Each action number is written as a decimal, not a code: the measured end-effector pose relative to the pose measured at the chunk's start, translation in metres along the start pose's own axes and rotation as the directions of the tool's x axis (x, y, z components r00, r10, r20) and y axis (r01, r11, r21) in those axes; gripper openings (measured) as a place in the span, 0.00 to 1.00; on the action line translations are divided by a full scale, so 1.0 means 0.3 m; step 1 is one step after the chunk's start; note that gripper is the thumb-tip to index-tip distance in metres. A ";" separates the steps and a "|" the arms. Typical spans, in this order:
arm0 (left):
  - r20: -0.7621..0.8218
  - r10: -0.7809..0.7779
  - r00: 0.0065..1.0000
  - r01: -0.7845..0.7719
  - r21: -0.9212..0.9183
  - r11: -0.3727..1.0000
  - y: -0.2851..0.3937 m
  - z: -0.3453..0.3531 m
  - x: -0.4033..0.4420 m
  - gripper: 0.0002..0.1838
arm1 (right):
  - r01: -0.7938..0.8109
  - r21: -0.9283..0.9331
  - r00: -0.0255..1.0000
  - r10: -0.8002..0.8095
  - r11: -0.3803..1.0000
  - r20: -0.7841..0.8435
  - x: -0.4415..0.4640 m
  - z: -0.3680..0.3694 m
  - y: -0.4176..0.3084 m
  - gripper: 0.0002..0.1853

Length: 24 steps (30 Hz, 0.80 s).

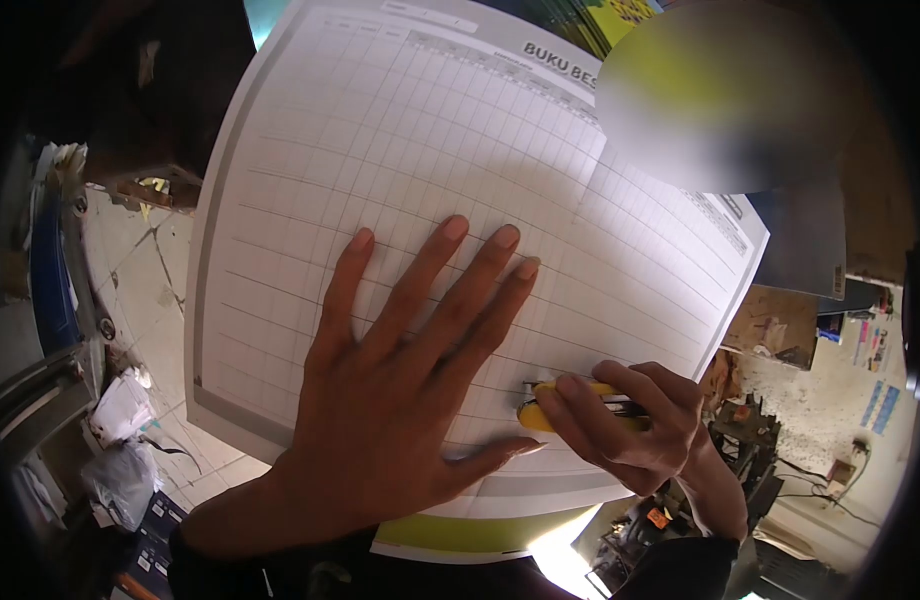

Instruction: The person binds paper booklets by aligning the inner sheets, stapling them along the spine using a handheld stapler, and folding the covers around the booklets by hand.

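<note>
My left hand (pixel 390 400) lies flat on a large printed ledger sheet (pixel 280 210), its fingers spread across the ruled columns. The sheet is white with a grey border, and part of the heading "BUKU BES" shows at its top. In my right hand (pixel 640 420) is a small yellow stapler (pixel 537 415) with dark and metal parts, its front end over the lower right part of the sheet. My fingers wrap round it and hide much of its body. Whether its jaws touch the paper I cannot tell.
A yellow-green sheet (pixel 450 535) sticks out under the ledger's near edge. Colourful printed covers (pixel 580 20) lie beyond the far edge. A plastic bag (pixel 120 480) and papers sit at the left above a tiled floor (pixel 130 270). Dark machinery (pixel 745 440) stands at right. A blur covers the upper right.
</note>
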<state>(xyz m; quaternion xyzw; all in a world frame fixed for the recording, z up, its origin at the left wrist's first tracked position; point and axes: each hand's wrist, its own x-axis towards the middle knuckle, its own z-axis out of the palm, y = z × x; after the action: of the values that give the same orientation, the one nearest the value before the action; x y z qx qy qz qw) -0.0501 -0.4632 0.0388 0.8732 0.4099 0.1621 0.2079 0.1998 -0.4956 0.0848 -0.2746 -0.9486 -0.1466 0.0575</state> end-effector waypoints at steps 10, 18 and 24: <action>0.004 0.043 0.999 -0.043 0.071 0.997 0.018 -0.021 -0.003 0.55 | 0.069 -0.050 0.978 -0.078 0.996 -0.196 -0.047 0.054 0.029 0.17; -0.068 0.094 0.993 -0.088 0.077 0.993 0.065 -0.037 -0.008 0.52 | -0.439 0.145 0.762 0.453 0.887 -0.464 -0.256 -0.028 -0.034 0.20; -0.179 0.180 0.967 -0.196 -0.075 0.978 0.174 -0.043 -0.058 0.31 | -0.752 0.112 0.454 0.633 0.650 -0.627 -0.371 -0.035 -0.075 0.25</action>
<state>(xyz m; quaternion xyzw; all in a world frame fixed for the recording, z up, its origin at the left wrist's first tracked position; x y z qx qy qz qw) -0.0327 -0.5039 0.0737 0.8805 0.3336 0.2742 0.1955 0.2818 -0.5732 0.0681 -0.5777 -0.6600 -0.2765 0.3927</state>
